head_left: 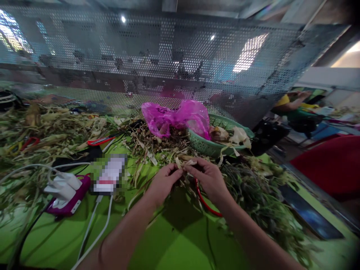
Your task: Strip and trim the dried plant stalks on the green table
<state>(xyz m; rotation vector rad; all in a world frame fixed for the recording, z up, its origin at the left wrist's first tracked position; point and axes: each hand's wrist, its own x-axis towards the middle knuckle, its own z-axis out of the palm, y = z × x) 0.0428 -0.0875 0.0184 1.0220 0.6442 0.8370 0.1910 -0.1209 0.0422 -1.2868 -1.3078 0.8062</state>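
My left hand (164,182) and my right hand (209,180) meet over the middle of the green table, fingertips close together. Both are closed in a pinch on a pale dry husk (179,162), of which only small ends show between the fingers. A red curved loop (203,198), perhaps a tool handle, lies by my right hand and is partly covered by it. Dry brown plant scraps (160,144) are heaped just beyond my fingers. Past my right hand stands a green plastic basket (201,144) holding dry husks.
A pink plastic bag (194,112) rests against the basket. To the left are a phone (109,174), a purple power strip (71,204) with plugs, cables and dried stalks (50,131). Green stems (261,202) and a dark flat panel (309,212) lie right; a perforated screen (140,67) stands behind.
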